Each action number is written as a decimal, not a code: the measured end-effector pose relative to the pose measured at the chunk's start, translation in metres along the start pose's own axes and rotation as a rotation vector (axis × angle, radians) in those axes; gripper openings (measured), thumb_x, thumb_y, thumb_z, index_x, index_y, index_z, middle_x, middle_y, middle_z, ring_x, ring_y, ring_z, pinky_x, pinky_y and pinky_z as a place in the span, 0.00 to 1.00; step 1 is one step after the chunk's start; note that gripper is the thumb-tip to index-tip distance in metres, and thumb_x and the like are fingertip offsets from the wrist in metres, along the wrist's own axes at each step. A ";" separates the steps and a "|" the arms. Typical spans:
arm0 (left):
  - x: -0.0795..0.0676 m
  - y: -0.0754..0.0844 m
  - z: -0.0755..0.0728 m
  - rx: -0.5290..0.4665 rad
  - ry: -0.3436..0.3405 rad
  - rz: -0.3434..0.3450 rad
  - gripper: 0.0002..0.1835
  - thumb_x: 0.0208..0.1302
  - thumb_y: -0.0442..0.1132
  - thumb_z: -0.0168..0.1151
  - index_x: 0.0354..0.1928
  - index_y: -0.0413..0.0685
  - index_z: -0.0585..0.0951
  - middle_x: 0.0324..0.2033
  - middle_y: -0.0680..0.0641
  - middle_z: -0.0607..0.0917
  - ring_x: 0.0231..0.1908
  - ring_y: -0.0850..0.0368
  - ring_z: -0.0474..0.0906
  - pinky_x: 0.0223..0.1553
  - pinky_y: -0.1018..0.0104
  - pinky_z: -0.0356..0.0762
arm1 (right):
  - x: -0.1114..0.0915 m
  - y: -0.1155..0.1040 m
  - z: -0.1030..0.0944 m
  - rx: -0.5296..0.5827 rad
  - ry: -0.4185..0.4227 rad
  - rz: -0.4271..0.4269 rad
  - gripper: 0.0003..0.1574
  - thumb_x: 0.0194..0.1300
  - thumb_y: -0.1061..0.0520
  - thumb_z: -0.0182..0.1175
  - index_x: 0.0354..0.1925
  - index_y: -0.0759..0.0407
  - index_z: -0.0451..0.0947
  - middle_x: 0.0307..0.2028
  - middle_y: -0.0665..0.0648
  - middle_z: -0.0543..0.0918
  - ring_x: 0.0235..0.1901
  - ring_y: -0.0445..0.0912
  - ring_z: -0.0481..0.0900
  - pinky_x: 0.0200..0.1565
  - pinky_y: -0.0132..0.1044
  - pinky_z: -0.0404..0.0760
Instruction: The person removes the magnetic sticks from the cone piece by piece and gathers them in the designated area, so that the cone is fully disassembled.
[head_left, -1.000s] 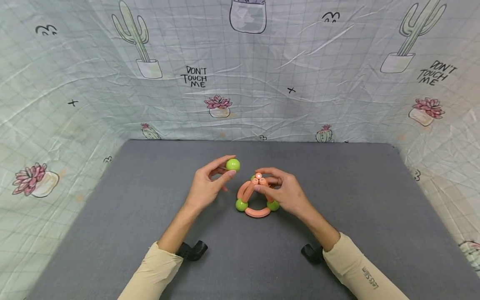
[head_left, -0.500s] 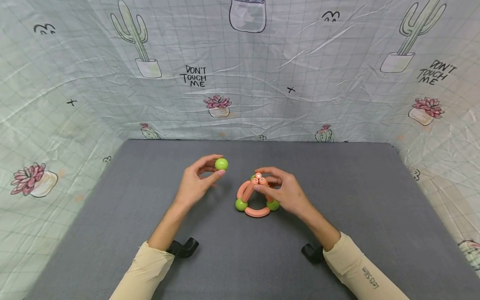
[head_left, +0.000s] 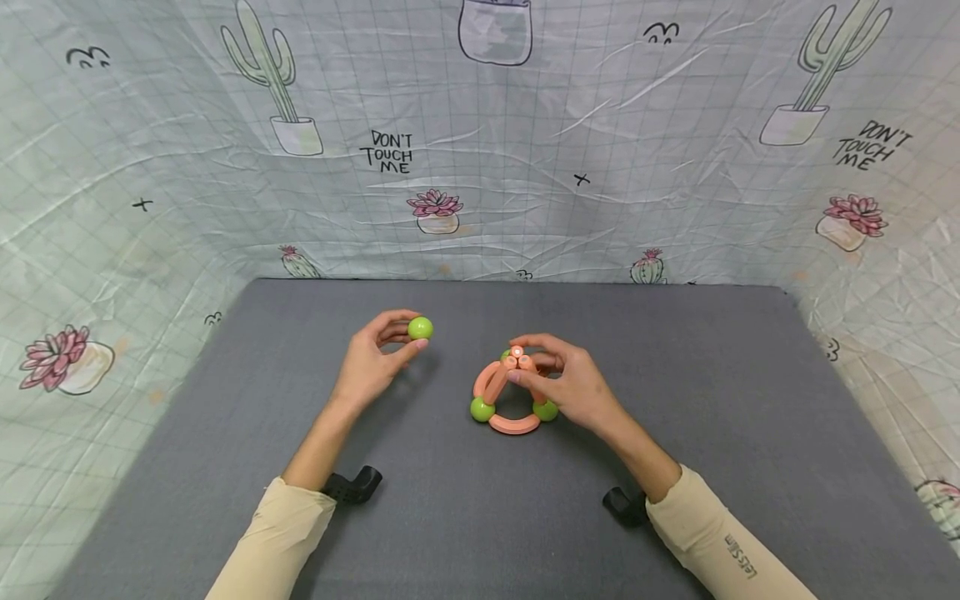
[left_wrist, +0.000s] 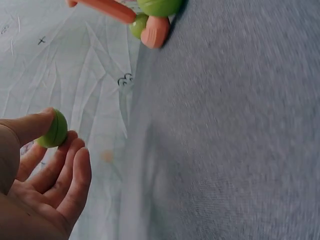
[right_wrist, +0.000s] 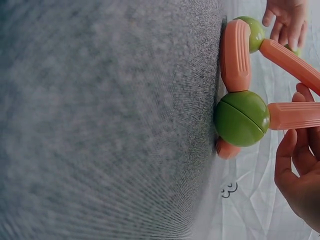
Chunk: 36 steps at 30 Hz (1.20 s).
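Observation:
Between thumb and fingertips my left hand pinches a green ball, held in the air left of the model. That ball shows a seam in the left wrist view. My right hand holds the upper ends of the orange rods that lean together at the top of the model. Its base has green balls at the corners, joined by curved orange pieces. The right wrist view shows a corner ball close up, with a straight rod rising from it toward my fingers.
The model stands on a dark grey table. Behind and beside it hangs a pale sheet printed with cacti and writing. A black wrist mount sits on my left wrist, and another black mount on my right.
My left hand has moved left with the green ball, away from the model. My right hand and the model have stayed in place.

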<state>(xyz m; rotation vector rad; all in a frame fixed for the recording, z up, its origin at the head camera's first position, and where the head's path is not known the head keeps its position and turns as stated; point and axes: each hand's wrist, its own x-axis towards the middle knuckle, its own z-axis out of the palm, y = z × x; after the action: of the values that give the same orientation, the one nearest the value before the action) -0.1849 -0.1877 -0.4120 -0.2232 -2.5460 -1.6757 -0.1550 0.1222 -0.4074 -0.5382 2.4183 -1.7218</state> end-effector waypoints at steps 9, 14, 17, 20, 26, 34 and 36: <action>0.004 -0.015 -0.010 0.063 0.024 -0.069 0.24 0.68 0.42 0.72 0.64 0.48 0.80 0.53 0.39 0.89 0.54 0.45 0.84 0.39 0.63 0.87 | 0.000 0.001 0.000 0.005 -0.005 -0.005 0.27 0.69 0.54 0.71 0.64 0.51 0.79 0.43 0.59 0.92 0.24 0.57 0.83 0.28 0.39 0.81; 0.005 -0.023 -0.016 0.088 0.035 -0.072 0.24 0.68 0.42 0.72 0.64 0.48 0.81 0.55 0.38 0.88 0.55 0.42 0.84 0.40 0.58 0.88 | 0.000 0.001 0.000 0.006 -0.006 0.004 0.27 0.69 0.53 0.71 0.64 0.49 0.79 0.44 0.59 0.92 0.26 0.59 0.84 0.29 0.41 0.82; 0.005 -0.028 -0.019 0.120 0.050 -0.074 0.23 0.68 0.43 0.72 0.63 0.49 0.81 0.55 0.39 0.87 0.55 0.43 0.84 0.38 0.59 0.87 | 0.000 0.001 -0.001 0.010 -0.009 0.001 0.26 0.69 0.53 0.71 0.64 0.50 0.79 0.44 0.59 0.92 0.28 0.61 0.85 0.29 0.40 0.83; 0.006 -0.031 -0.022 0.145 0.065 -0.088 0.23 0.68 0.45 0.72 0.63 0.51 0.82 0.54 0.40 0.86 0.52 0.47 0.83 0.36 0.61 0.86 | 0.001 0.002 0.000 0.005 -0.008 0.000 0.26 0.69 0.53 0.71 0.63 0.49 0.79 0.44 0.58 0.92 0.28 0.60 0.85 0.29 0.39 0.82; 0.006 -0.036 -0.027 0.147 0.066 -0.132 0.23 0.69 0.45 0.71 0.64 0.52 0.82 0.54 0.41 0.85 0.50 0.52 0.80 0.35 0.66 0.83 | 0.001 0.003 -0.001 -0.006 -0.012 -0.010 0.26 0.69 0.53 0.70 0.64 0.48 0.79 0.43 0.58 0.92 0.26 0.52 0.83 0.29 0.37 0.81; 0.009 -0.045 -0.032 0.179 0.063 -0.139 0.23 0.69 0.44 0.71 0.64 0.49 0.82 0.53 0.40 0.86 0.51 0.50 0.81 0.37 0.75 0.75 | 0.001 0.004 -0.002 -0.008 -0.011 -0.017 0.26 0.68 0.53 0.71 0.63 0.47 0.80 0.41 0.58 0.90 0.26 0.52 0.83 0.28 0.38 0.82; 0.009 -0.047 -0.033 0.192 0.058 -0.144 0.23 0.69 0.43 0.71 0.65 0.48 0.82 0.53 0.39 0.86 0.52 0.49 0.81 0.39 0.75 0.75 | 0.001 0.004 -0.002 -0.010 -0.011 -0.018 0.26 0.68 0.53 0.71 0.63 0.47 0.80 0.41 0.58 0.89 0.25 0.53 0.83 0.28 0.38 0.82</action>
<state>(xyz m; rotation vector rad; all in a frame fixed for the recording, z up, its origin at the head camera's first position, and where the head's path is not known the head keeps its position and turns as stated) -0.2020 -0.2361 -0.4400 0.0224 -2.7142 -1.4427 -0.1576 0.1246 -0.4101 -0.5714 2.4231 -1.7102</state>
